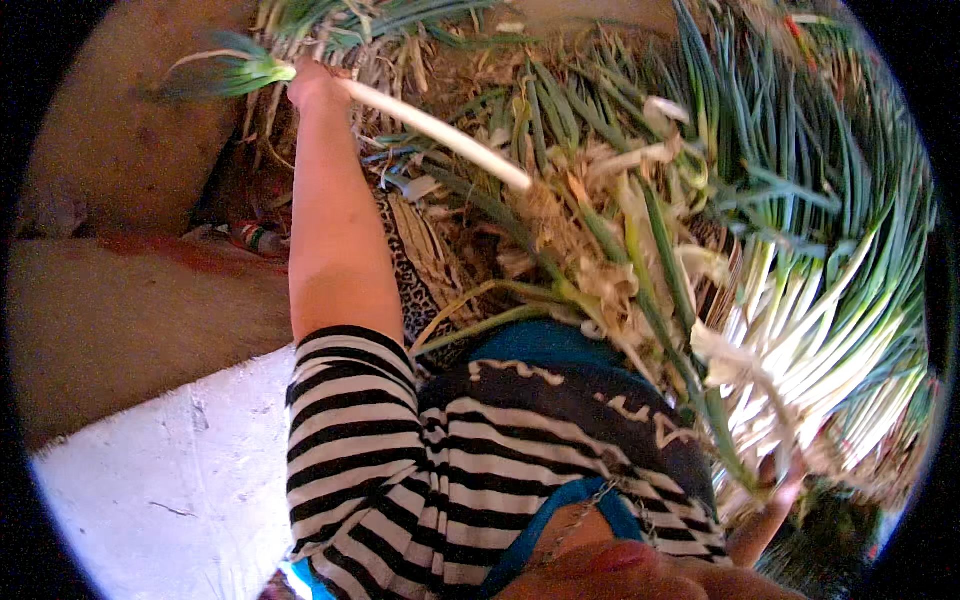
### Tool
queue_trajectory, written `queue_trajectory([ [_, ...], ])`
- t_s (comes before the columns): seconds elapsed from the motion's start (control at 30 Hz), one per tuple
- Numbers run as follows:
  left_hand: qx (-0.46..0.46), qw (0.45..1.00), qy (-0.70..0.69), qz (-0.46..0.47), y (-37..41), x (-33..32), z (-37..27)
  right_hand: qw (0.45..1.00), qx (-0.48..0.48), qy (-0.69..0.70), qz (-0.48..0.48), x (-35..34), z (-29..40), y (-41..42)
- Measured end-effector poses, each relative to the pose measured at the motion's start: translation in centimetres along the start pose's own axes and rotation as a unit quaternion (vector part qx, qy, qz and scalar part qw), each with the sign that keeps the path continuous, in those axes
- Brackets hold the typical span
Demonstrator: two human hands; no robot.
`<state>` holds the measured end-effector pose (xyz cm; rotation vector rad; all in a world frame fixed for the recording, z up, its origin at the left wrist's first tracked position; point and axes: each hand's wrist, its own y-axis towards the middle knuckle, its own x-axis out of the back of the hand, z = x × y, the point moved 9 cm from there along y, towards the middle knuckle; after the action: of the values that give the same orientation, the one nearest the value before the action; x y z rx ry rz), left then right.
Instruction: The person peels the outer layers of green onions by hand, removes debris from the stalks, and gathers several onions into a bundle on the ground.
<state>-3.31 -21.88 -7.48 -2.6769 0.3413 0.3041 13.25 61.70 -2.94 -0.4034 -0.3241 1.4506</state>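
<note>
My left hand (319, 79), at arm's length in the upper left, grips a green onion (442, 135). Its leafy green top points left, and the long white stalk slants down right to a tuft of roots (551, 214). At the lower right, my right hand (784, 480) holds stripped outer leaves (712, 409), green and pale, which trail up across my lap. Part of that hand is hidden behind the leaves. Close by it lies a large heap of green onions (795, 322), white ends towards me.
Another bunch of green onions (330, 22) lies at the top. Leaf scraps (600, 112) cover the ground and my lap. A plastic bottle (256, 237) lies beyond my left forearm. A white slab-like surface (172, 465) is at the lower left, beside bare brown floor (150, 322).
</note>
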Motion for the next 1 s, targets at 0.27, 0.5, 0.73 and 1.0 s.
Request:
queue_trajectory([
  [0.27, 0.055, 0.932, -0.240, 0.266, -3.3, -6.9, 2.6, 0.985, 0.142, 0.096, -0.024, -25.0, 11.8, 8.2],
  [0.5, -0.008, 0.954, -0.162, 0.254, -6.2, -6.7, 0.8, 0.679, 0.516, -0.519, 0.056, -41.2, 17.9, 14.8],
  [0.73, -0.009, 0.950, -0.071, 0.303, -11.6, -9.4, 3.5, 0.804, 0.348, -0.352, 0.329, -53.0, 8.8, 11.7],
  [1.0, 0.051, 0.921, -0.085, 0.377, -15.8, -11.8, 4.4, 0.906, 0.003, -0.185, 0.381, -52.6, 3.5, 10.9],
])
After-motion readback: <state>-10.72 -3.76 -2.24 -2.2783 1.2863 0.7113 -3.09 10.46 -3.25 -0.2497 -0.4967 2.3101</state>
